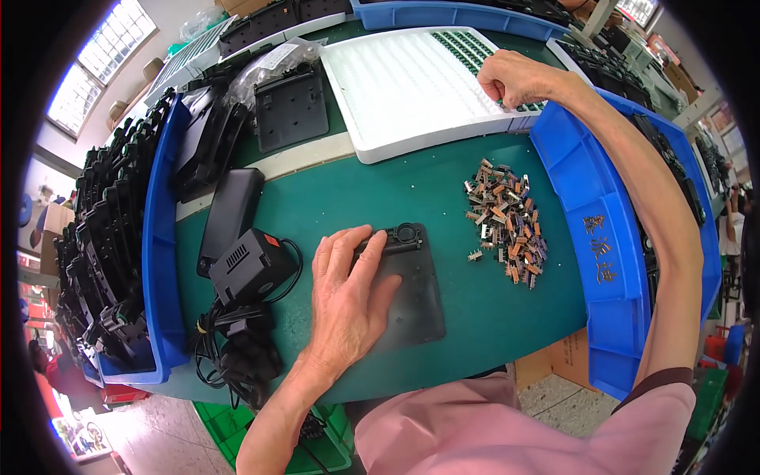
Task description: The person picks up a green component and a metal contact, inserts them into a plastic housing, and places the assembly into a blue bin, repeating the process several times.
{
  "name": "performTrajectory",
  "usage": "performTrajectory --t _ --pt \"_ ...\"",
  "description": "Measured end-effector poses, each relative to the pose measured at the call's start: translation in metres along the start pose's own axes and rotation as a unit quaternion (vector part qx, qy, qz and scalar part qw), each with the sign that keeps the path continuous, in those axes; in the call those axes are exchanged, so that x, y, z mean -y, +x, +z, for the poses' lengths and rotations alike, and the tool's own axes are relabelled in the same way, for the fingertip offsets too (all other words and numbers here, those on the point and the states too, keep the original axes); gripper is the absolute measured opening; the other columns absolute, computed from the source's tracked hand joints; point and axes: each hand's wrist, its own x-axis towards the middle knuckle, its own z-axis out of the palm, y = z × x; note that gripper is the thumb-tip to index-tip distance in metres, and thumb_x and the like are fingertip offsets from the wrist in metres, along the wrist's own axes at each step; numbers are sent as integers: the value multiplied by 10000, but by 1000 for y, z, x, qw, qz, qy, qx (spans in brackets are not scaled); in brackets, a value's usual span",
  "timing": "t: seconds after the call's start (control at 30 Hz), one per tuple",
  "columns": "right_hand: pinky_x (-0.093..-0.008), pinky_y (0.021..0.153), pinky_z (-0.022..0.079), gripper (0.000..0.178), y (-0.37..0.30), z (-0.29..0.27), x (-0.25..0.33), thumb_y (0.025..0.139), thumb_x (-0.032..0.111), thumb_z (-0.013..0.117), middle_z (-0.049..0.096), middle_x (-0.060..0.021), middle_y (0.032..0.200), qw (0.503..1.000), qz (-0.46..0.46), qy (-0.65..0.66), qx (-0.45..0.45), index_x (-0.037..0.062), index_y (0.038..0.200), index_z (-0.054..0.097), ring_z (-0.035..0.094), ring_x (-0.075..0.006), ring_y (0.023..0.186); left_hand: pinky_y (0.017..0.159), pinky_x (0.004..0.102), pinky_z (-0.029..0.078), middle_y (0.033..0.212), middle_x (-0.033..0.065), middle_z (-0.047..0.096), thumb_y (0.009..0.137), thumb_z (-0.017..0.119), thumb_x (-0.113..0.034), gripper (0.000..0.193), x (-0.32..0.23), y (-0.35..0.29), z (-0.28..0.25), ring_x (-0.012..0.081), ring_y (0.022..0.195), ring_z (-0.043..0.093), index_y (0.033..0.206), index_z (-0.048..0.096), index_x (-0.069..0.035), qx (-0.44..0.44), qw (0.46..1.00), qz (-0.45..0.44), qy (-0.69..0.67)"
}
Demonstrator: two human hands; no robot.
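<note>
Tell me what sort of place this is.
Probably an electronics assembly workshop: a heap of small brown and silver components, a white rectangular tray holding green parts, and a blue plastic bin packed with black plastic casings.

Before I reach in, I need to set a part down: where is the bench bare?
The bench is nearly bare between the white tray and panel, and below the component pile, between panel and right blue bin. Crowded: the left, with adapter, cables and black case.

Black panel (421, 293), white tray (427, 138), green tabletop (499, 336), blue bins (576, 194)
</note>
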Motion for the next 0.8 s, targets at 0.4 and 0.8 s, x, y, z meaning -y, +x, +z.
performTrajectory --t 0.4,0.8 --pt "-375 515 456 164 -1 -23 5 484 -45 685 608 -109 597 994 7 58 93 -20 629 612 626 -242 595 994 473 413 1255 180 538 738 754 -54 524 -2 1 -1 388 1147 500 1229 597 37 5 1000 8 13" --pt "-269 598 478 270 -20 -24 59 683 65 680 676 -66 717 942 25 328 -64 -44 927 719 613 -121 637 1004 482 411 1264 189 534 741 750 -54 525 -4 1 -1 399 1164 494 1233 593 43 0 1000 7 15"
